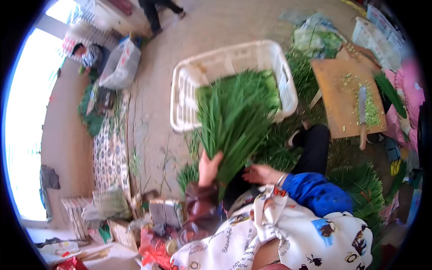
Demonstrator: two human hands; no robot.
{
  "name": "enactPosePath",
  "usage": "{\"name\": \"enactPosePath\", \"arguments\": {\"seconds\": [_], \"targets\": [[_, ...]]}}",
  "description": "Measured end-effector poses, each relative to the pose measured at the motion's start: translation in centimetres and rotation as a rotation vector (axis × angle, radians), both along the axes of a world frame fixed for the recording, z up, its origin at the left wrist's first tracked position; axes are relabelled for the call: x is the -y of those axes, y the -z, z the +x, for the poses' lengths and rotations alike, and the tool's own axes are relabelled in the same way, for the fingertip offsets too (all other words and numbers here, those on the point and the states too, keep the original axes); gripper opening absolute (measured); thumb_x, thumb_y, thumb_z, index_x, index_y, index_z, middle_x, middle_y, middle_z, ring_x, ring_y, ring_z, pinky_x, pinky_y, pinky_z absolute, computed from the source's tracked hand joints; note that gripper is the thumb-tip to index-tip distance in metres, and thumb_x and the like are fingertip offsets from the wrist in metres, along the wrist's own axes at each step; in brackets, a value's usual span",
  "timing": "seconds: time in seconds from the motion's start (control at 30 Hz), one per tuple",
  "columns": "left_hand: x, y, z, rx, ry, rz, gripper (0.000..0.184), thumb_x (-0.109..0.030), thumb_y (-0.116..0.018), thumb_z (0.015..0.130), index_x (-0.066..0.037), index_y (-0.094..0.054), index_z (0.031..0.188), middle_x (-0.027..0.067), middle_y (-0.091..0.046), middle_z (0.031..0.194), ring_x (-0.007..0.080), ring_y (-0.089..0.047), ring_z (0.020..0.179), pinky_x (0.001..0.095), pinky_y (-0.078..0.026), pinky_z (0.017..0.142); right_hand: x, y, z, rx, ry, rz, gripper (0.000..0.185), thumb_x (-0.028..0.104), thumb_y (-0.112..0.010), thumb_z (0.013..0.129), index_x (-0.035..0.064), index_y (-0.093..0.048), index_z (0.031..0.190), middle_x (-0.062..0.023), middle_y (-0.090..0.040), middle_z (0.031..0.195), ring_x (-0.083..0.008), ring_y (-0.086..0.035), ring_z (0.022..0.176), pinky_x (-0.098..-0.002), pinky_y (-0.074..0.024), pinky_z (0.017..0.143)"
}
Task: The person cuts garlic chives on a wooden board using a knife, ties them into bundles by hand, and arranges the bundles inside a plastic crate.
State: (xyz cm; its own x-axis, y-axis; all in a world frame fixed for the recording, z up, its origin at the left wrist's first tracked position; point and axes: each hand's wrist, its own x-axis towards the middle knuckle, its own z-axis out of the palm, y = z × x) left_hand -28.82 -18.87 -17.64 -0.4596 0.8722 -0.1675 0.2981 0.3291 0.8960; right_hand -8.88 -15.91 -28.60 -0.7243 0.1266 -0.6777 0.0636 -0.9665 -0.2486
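Note:
My left hand [209,168], below a dark red-brown sleeve, is closed round the side of a big bunch of long flat green leaves, which look like garlic chives [234,130]. The leaves fan out up to the white plastic basket [180,101] in front of me. Just right of the bunch's lower part is my right hand [262,174], in a blue sleeve, fingers curled inward; what they hold is too small to make out. More green bunches with pale cut ends [272,87] lie inside the basket.
Right of the basket stands a wooden board [330,90] with a knife [362,112] and chopped green bits. Loose chives [360,184] are heaped by my right side. Another white crate [121,65] is at the far left, beside a crouching person [92,56]; another person's legs [153,13] show behind.

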Motion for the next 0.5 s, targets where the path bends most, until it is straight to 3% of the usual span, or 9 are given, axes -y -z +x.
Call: {"name": "enactPosePath", "arguments": {"seconds": [0.07,0.1,0.17,0.23,0.27,0.3,0.4,0.43,0.5], "targets": [[0.4,-2.8,3.4,-0.222,0.074,-0.098,0.055,-0.022,-0.065,0.069,0.0,-0.043,0.114,0.0176,-0.058,0.096,0.0308,-0.055,0.091,0.0342,-0.042,0.08,-0.6,-0.5,-1.6,0.061,0.123,-0.218,0.046,0.041,-0.036,0.088,0.0061,-0.042,0.118,-0.0167,-0.052,0.109,-0.0241,-0.053,0.095,-0.0336,-0.0433,0.081],[0.8,-3.7,4.9,-0.302,0.125,-0.157,0.061,-0.023,-0.067,0.067,0.0,-0.041,0.118,0.0198,-0.056,0.099,0.0339,-0.053,0.094,0.0359,-0.041,0.083,-0.8,0.4,-2.0,-0.204,0.271,-0.238,0.041,0.038,-0.037,0.088,0.0085,-0.043,0.115,-0.0114,-0.053,0.106,-0.0226,-0.052,0.093,-0.0346,-0.0421,0.082],[2.2,-3.2,6.1,-0.472,0.41,0.09,0.072,-0.023,-0.068,0.065,0.0,-0.033,0.124,0.0214,-0.05,0.111,0.0359,-0.048,0.102,0.0382,-0.038,0.087,-0.9,2.8,-3.9,-0.509,0.453,-0.122,0.034,0.032,-0.039,0.086,0.0077,-0.051,0.106,-0.0113,-0.056,0.099,-0.024,-0.053,0.091,-0.0351,-0.0439,0.078],[3.6,-5.5,6.8,-0.348,0.59,-0.107,0.083,-0.021,-0.069,0.065,0.002,-0.022,0.129,0.0228,-0.037,0.125,0.0335,-0.037,0.116,0.0359,-0.029,0.097,0.1,3.6,-3.7,-0.5,0.481,-0.112,0.033,0.032,-0.04,0.085,0.0074,-0.052,0.105,-0.0118,-0.057,0.098,-0.0245,-0.054,0.09,-0.0355,-0.0439,0.078],[4.2,-6.2,6.2,-0.149,0.644,-0.056,0.085,-0.018,-0.068,0.067,-0.001,-0.017,0.133,0.0216,-0.035,0.127,0.0299,-0.034,0.119,0.0341,-0.027,0.098,0.6,3.8,-3.3,-0.459,0.472,-0.111,0.033,0.031,-0.04,0.085,0.0072,-0.052,0.105,-0.012,-0.057,0.097,-0.0248,-0.054,0.09,-0.0357,-0.0439,0.077],[4.8,-7.4,5.4,0.025,0.573,-0.027,0.076,-0.021,-0.069,0.067,0.0,-0.029,0.128,0.0213,-0.04,0.124,0.0273,-0.042,0.114,0.0323,-0.033,0.094,1.3,3.8,-2.6,-0.388,0.435,-0.099,0.033,0.031,-0.041,0.084,0.007,-0.052,0.104,-0.0122,-0.057,0.097,-0.025,-0.054,0.089,-0.0358,-0.0439,0.077],[4.7,-9.5,0.6,-0.085,0.51,-0.323,0.068,-0.024,-0.066,0.071,0.002,-0.034,0.125,0.0192,-0.051,0.113,0.024,-0.049,0.107,0.0302,-0.037,0.091,2.8,2.8,-0.8,-0.212,0.31,-0.043,0.033,0.031,-0.042,0.083,0.0065,-0.053,0.102,-0.0129,-0.057,0.095,-0.0258,-0.054,0.088,-0.0364,-0.044,0.077],[4.1,-8.3,-1.3,-0.103,0.497,-0.474,0.066,-0.026,-0.065,0.071,0.004,-0.036,0.123,0.0186,-0.054,0.109,0.0235,-0.051,0.104,0.0297,-0.038,0.089,3.3,2.7,-0.2,-0.169,0.268,-0.01,0.033,0.031,-0.042,0.083,0.0064,-0.053,0.102,-0.0131,-0.057,0.094,-0.026,-0.055,0.087,-0.0366,-0.044,0.076],[4.0,-2.4,-4.2,0.012,0.594,-0.521,0.066,-0.028,-0.063,0.072,0.005,-0.035,0.123,0.0168,-0.051,0.114,0.0214,-0.051,0.104,0.03,-0.04,0.087,4.0,3.7,0.6,-0.124,0.181,0.068,0.033,0.031,-0.043,0.082,0.006,-0.053,0.101,-0.0136,-0.058,0.093,-0.0265,-0.055,0.087,-0.037,-0.044,0.076]]}}
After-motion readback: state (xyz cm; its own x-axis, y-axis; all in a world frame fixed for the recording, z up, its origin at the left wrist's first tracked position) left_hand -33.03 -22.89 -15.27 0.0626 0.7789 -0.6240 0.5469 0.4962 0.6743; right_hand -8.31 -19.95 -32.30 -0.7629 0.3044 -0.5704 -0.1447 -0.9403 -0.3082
